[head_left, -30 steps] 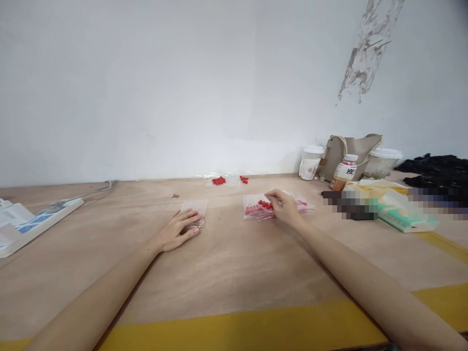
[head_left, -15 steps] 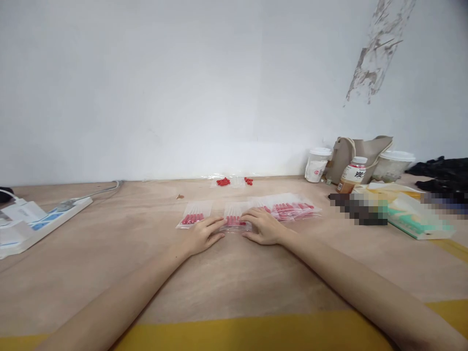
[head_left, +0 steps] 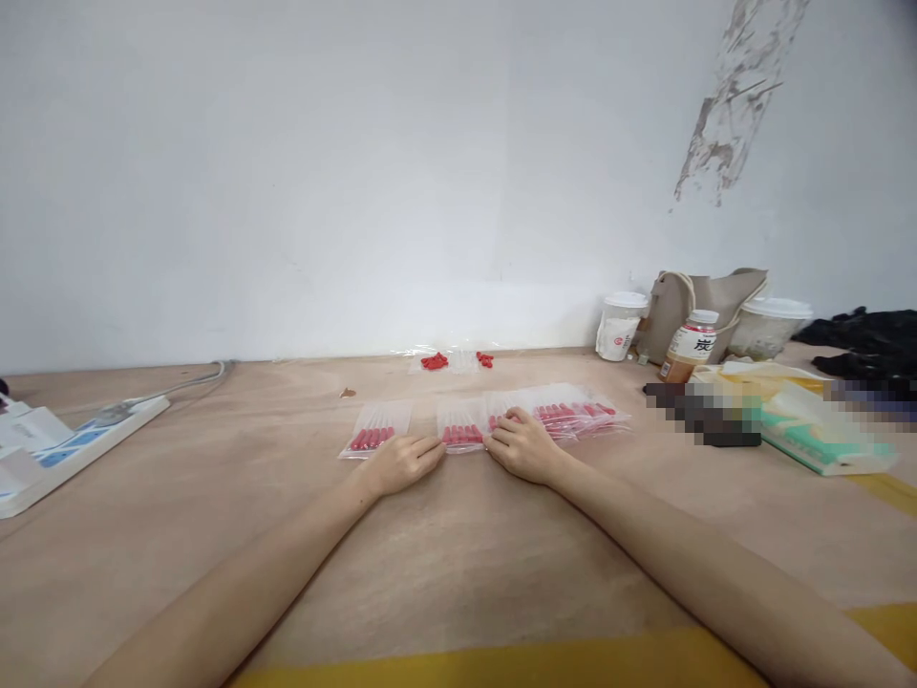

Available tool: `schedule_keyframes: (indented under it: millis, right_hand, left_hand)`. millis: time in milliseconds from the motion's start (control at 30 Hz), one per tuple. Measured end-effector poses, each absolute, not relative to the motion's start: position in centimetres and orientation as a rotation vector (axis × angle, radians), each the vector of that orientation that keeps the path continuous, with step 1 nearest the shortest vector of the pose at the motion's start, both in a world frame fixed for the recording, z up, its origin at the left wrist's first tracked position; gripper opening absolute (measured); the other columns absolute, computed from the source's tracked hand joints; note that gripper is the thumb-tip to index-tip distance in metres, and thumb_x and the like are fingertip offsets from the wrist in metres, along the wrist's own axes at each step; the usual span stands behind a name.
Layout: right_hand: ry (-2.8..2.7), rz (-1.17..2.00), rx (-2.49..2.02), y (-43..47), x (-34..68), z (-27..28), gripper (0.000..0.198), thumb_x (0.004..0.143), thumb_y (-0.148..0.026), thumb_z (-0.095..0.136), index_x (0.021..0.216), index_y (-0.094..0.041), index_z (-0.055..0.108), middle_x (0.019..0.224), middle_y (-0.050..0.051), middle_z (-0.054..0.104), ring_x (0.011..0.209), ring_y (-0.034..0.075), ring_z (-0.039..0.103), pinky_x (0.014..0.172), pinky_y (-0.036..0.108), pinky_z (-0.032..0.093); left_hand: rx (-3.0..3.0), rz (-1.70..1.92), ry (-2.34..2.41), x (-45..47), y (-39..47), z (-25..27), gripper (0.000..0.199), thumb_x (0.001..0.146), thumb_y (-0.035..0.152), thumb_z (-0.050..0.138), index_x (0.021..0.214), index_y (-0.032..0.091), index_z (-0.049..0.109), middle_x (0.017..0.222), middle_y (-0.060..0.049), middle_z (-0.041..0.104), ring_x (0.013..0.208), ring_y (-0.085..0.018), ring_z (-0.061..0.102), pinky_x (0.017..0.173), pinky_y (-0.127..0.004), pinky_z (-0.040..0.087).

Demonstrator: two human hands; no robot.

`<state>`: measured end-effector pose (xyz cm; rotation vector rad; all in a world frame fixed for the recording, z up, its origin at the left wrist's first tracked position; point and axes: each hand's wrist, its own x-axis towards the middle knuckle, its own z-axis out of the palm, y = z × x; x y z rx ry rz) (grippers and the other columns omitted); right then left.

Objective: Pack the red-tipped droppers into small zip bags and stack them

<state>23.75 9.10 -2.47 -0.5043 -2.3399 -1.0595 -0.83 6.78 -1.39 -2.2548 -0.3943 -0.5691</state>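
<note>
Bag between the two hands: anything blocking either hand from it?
Nothing visible. The left hand is at the near left corner of the middle bag, the right hand at its near right. Another bag lies off to the left, not in between.

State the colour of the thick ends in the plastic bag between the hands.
Red; the thick ends show best in the head view.

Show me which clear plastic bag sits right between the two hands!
The clear, flat plastic bag with red pieces between left hand and right hand; other bags lie left, right or farther back.
</note>
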Motion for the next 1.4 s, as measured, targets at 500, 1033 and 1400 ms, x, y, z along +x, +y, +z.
schedule_keyframes:
  millis: [500,1033,1400]
  right_hand:
    - [-2.283,-1.034,-0.456,8.5,25.0,-2.4,0.021,0.083,-0.010,0.042,0.071,-0.017,0.058,0.058,-0.001,0.053,0.063,0.011,0.041,0.075,0.031,0.030]
    - [-2.241,-0.994,-0.520,7.7,23.7,-2.2,0.022,0.084,-0.017,0.043,0.067,-0.018,0.057,0.059,0.000,0.054,0.067,0.011,0.043,0.078,0.034,0.027]
    - [-2.218,-1.075,-0.303,7.9,18.4,-1.9,0.025,0.083,-0.011,0.042,0.066,-0.017,0.058,0.062,0.000,0.053,0.066,0.011,0.041,0.074,0.032,0.029]
  left_hand:
    - [-2.171,-0.577,-0.303,-1.2,6.2,-0.8,0.019,0.088,0.006,0.036,0.093,0.011,0.053,0.080,-0.007,0.065,0.067,-0.014,0.060,0.057,-0.024,0.047]
    - [-2.229,-0.591,-0.358,-1.3,6.6,-1.2,0.016,0.088,0.010,0.039,0.084,0.014,0.055,0.071,-0.003,0.061,0.061,-0.013,0.056,0.053,-0.024,0.043]
    - [-2.221,-0.628,-0.390,-1.4,6.4,-1.3,0.019,0.088,0.011,0.039,0.079,0.013,0.055,0.068,-0.004,0.060,0.059,-0.013,0.055,0.053,-0.025,0.044]
